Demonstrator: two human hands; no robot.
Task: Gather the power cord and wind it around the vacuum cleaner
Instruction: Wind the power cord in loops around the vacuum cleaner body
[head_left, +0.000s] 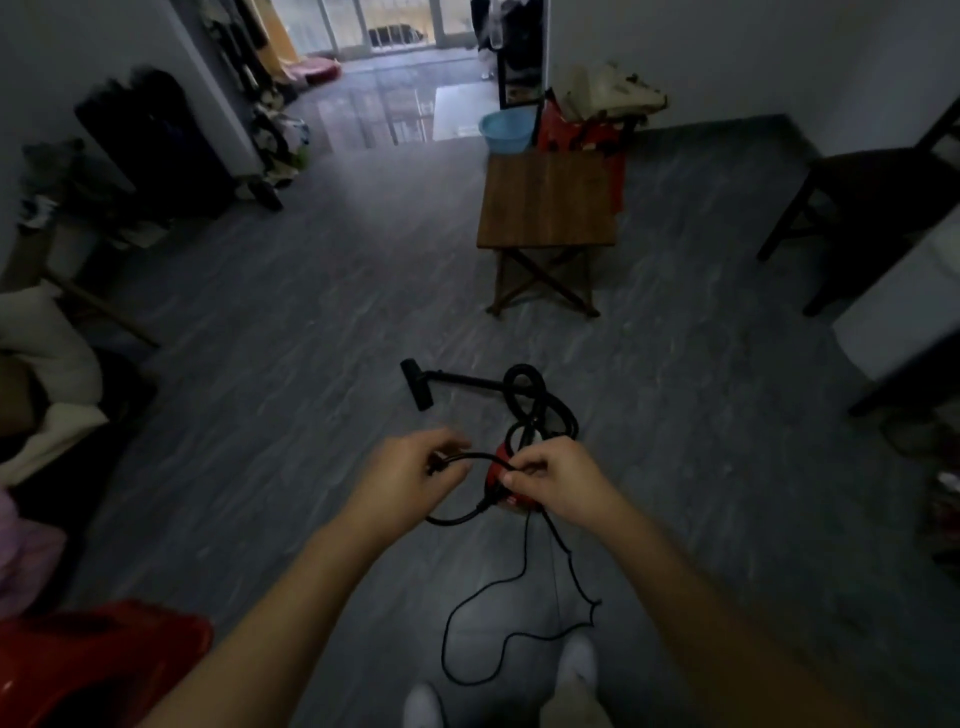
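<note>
A small red vacuum cleaner (497, 470) stands on the grey floor, mostly hidden behind my hands. Its black hose (537, 402) coils beyond it, and the wand ends in a black floor nozzle (418, 384) to the left. The thin black power cord (485, 613) trails in loose loops on the floor down to my feet. My left hand (415, 470) is closed on the cord near its plug end. My right hand (553, 480) pinches the cord a short span away, above the vacuum's body.
A small wooden folding table (545, 208) stands ahead, with a blue basin (506, 130) and red bags behind it. A dark chair (862, 208) is at the right. A red plastic stool (98, 660) sits near left. Clutter lines the left wall.
</note>
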